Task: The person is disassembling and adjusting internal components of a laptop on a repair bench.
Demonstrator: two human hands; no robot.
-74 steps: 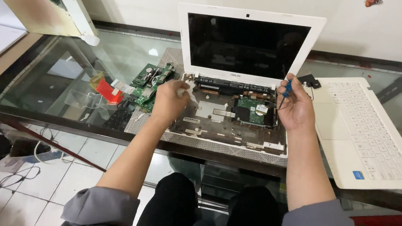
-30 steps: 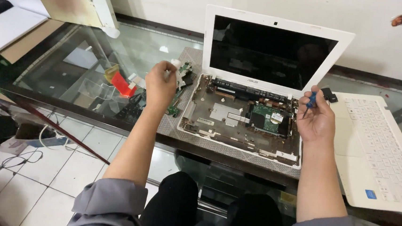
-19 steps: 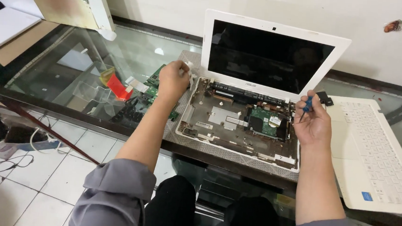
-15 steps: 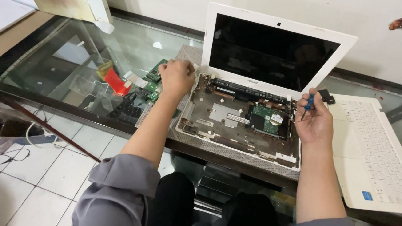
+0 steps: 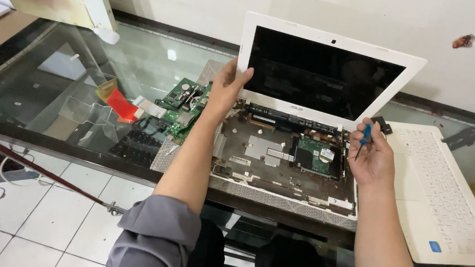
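Observation:
A white laptop stands opened up on a glass table, its dark screen [image 5: 325, 73] upright and its base [image 5: 280, 164] stripped of the keyboard cover, with metal plates and a green drive board showing. My left hand [image 5: 227, 85] grips the left edge of the screen lid, thumb on the front. My right hand [image 5: 371, 154] hovers at the right side of the base and holds a small blue screwdriver [image 5: 364, 135], tip pointing down.
The removed white keyboard cover [image 5: 445, 192] lies to the right. A green circuit board [image 5: 184, 104], a red-and-yellow piece [image 5: 118, 102] and a clear plastic stand [image 5: 85, 114] sit to the left on the glass table [image 5: 40, 80]. Tiled floor and cables show below.
My left hand has gone from the base's left corner up to the screen's left edge and taken hold of it. My right hand stays put with the screwdriver.

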